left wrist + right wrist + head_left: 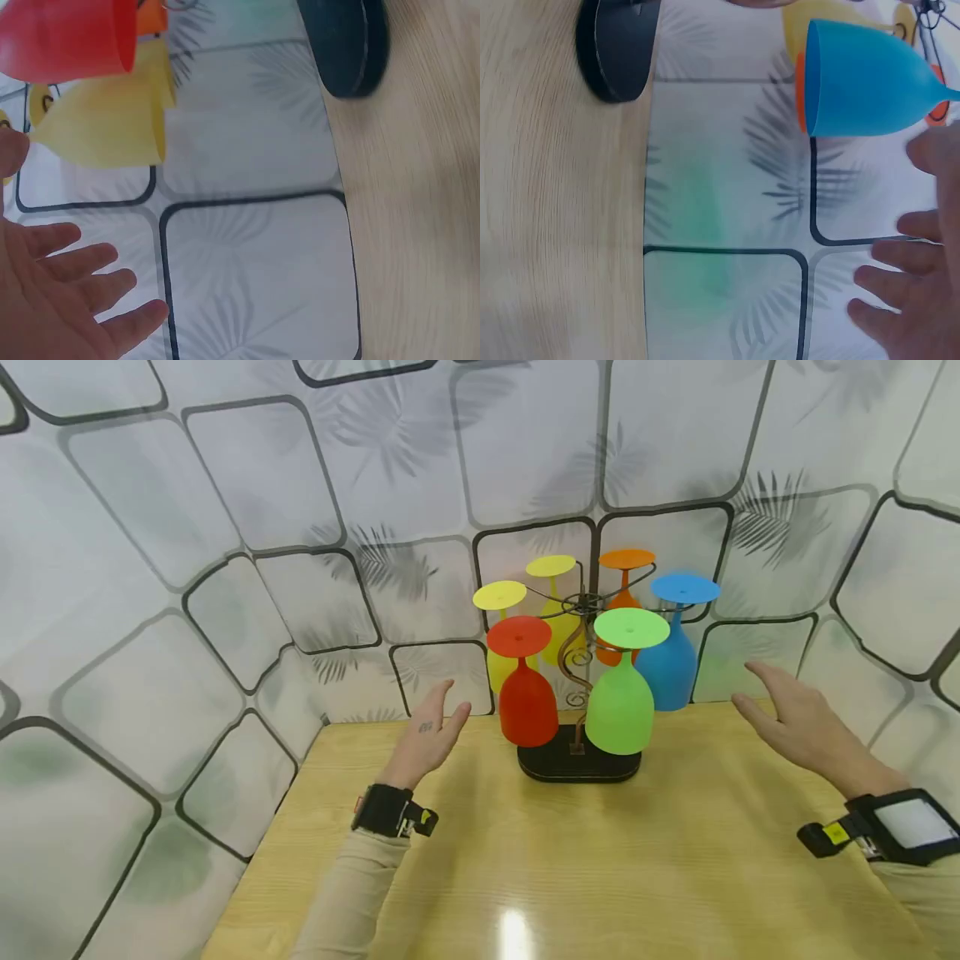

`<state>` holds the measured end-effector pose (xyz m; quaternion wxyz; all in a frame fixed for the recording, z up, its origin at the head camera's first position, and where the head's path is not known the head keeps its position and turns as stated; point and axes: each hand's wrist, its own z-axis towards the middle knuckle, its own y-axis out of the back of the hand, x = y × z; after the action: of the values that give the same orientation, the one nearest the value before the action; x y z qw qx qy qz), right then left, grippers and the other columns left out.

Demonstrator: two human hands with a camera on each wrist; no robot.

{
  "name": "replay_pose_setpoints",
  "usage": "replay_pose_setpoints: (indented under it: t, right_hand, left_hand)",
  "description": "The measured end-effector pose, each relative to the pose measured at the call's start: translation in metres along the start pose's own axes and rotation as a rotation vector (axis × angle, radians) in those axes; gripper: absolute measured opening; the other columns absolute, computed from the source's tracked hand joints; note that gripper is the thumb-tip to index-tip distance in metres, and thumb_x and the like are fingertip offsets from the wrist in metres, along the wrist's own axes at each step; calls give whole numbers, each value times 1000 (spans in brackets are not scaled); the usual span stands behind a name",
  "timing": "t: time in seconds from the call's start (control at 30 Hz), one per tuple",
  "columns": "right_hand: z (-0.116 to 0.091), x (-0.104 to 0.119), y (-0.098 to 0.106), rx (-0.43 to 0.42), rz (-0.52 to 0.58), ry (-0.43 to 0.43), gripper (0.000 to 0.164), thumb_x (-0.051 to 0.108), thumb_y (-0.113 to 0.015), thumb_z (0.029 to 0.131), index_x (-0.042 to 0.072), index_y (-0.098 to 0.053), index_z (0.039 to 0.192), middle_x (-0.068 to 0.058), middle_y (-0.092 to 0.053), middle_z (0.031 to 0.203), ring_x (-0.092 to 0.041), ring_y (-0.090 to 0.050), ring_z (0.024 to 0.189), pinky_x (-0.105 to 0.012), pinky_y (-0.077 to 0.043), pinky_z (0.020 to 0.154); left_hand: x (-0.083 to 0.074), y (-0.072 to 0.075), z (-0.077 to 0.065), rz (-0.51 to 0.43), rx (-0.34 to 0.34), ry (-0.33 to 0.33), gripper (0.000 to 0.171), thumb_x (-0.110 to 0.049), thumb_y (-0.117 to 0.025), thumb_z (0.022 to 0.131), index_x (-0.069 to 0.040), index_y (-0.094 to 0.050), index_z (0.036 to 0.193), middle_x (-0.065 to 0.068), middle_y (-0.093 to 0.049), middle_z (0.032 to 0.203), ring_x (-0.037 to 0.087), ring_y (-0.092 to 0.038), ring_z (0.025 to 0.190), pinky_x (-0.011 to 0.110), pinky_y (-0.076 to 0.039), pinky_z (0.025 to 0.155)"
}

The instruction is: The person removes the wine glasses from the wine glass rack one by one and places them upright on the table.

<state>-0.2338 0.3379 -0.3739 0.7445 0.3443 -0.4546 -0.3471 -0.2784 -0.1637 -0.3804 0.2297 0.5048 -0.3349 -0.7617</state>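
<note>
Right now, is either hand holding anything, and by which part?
Nothing held: left hand open, apart from the red goblet; right hand open, apart from the blue goblet.

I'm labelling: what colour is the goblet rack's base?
The rack's base is black, clearest in head view.

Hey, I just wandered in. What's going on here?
A person is holding both hands open on either side of a rack of colored goblets, not gripping anything. The left hand is nearest the red goblet and the yellow ones; the right hand is off beyond the blue goblet. At this moment six goblets hang upside down on the rack, including a green and an orange one. The rack stands on a wooden table.
</note>
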Motion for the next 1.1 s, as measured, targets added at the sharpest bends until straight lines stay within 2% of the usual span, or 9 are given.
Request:
replay_pose_setpoints:
  t: [0.17, 0.23, 0.37, 0.47, 0.5, 0.6, 0.77, 0.9, 1.1]
  right_hand:
    - [-13, 9, -4, -215, 41, 14, 61, 23, -51, 107, -3, -29, 158, -40, -38, 151, -63, -37, 134, -74, -29, 107]
    - [-15, 15, -6, -309, 55, 32, 58, 19, -54, 105, 1, -35, 157, -37, -44, 148, -58, -45, 129, -52, -38, 115]
    - [-16, 36, -12, -575, 127, 134, 44, 13, -59, 100, 0, -57, 142, -31, -62, 128, -10, -61, 120, -8, -39, 97]
    - [-15, 63, -20, -751, 234, 287, 33, 10, -59, 97, -10, -66, 123, -30, -67, 107, 13, -56, 107, -4, -41, 89]
    - [-15, 74, -23, -776, 269, 346, 32, 9, -59, 96, -13, -67, 118, -30, -67, 103, 11, -59, 106, -6, -44, 89]
    - [-15, 110, -35, -757, 383, 506, 30, 7, -60, 95, -19, -66, 108, -30, -68, 96, 3, -65, 103, -9, -49, 88]
    - [-14, 159, -56, -507, 492, 628, 34, -3, -62, 89, -13, -65, 121, -26, -70, 113, -10, -68, 112, -16, -55, 89]
    - [-10, 181, -71, -332, 477, 592, 53, -10, -66, 83, -6, -59, 136, -19, -66, 131, -12, -63, 121, -20, -55, 94]
    - [-2, 188, -86, -279, 435, 496, 57, -6, -71, 85, -1, -57, 141, -13, -64, 138, -19, -64, 120, -22, -54, 97]
  left_hand:
    - [-10, -11, -6, -121, -118, -46, 65, -41, -51, 106, -3, -34, 156, 20, -37, 160, 36, -34, 150, 55, -33, 120]
    - [-17, -15, -8, -178, -154, -86, 64, -38, -54, 105, -2, -36, 155, 21, -38, 160, 36, -34, 150, 57, -36, 117]
    - [-30, -25, -9, -281, -201, -177, 62, -30, -59, 103, 1, -39, 153, 21, -41, 158, 35, -37, 148, 56, -42, 113]
    - [-37, -32, -9, -326, -219, -219, 62, -27, -63, 101, 0, -41, 152, 20, -43, 156, 34, -40, 147, 56, -45, 110]
    - [-39, -34, -8, -335, -225, -230, 62, -26, -65, 100, -1, -42, 152, 20, -44, 156, 34, -41, 146, 57, -47, 108]
    - [-42, -39, -7, -348, -231, -240, 65, -24, -70, 96, -5, -43, 153, 17, -46, 156, 36, -44, 144, 58, -51, 102]
    - [-44, -46, -7, -342, -241, -229, 71, -24, -75, 92, -13, -43, 155, 12, -47, 156, 38, -48, 140, 59, -54, 98]
    - [-43, -51, -7, -339, -261, -226, 76, -23, -78, 90, -15, -42, 156, 9, -49, 155, 37, -52, 137, 57, -54, 99]
    - [-44, -61, -4, -308, -265, -288, 79, -21, -80, 89, -12, -39, 156, 11, -51, 152, 36, -57, 132, 55, -54, 99]
